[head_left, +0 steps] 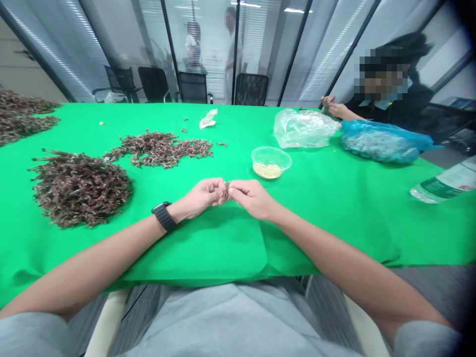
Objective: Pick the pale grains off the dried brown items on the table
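The left hand (pixel 211 192) and right hand (pixel 253 198), fingers curled nearly closed, pinch a small brown dried stalk (pixel 226 188) between them, near the round, clear plastic bowl (pixel 284 162). Pale grains (pixel 267 171) lie inside; left of the bowl sits a rough, twiggy heap (pixel 84 189).

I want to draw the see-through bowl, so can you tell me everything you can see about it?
The bowl is round and clear, and looks like thin plastic. It has a rim around its wide top, sides that slope inward toward the bottom, and no lid on. It stands upright on the green cloth, just beyond the right hand, which isn't touching it. Pale yellowish bits, too small to tell apart, cover its bottom.
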`<state>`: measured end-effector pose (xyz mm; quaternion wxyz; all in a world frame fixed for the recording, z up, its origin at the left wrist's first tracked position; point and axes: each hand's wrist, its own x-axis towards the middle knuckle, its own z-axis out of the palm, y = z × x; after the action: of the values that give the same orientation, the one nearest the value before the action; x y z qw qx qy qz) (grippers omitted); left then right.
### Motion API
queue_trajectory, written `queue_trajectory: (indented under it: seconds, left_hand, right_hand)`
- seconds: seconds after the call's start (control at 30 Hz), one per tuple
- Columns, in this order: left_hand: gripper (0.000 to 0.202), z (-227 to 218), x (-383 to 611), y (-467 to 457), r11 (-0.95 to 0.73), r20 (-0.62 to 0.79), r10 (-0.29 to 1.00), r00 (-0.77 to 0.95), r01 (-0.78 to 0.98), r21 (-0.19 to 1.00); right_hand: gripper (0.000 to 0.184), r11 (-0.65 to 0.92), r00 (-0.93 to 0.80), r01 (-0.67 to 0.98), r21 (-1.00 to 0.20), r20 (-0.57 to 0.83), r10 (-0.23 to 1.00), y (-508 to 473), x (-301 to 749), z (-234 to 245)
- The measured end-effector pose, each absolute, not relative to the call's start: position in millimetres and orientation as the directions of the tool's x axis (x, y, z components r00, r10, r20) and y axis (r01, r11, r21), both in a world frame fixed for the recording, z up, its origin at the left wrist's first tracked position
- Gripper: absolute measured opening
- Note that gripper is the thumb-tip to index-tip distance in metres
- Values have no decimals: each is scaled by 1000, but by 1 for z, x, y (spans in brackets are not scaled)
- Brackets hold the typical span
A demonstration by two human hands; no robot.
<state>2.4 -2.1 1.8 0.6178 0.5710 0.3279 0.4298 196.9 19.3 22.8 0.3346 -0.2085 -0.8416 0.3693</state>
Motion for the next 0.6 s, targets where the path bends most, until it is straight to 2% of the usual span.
queue_trajectory:
  seconds: [0.6]
  left_hand:
    - [42, 1, 0, 0, -126, 155, 896, 416, -95, 987]
  right_hand:
    - [29, 618, -678, 123, -777, 389, 624, 21, 196, 19]
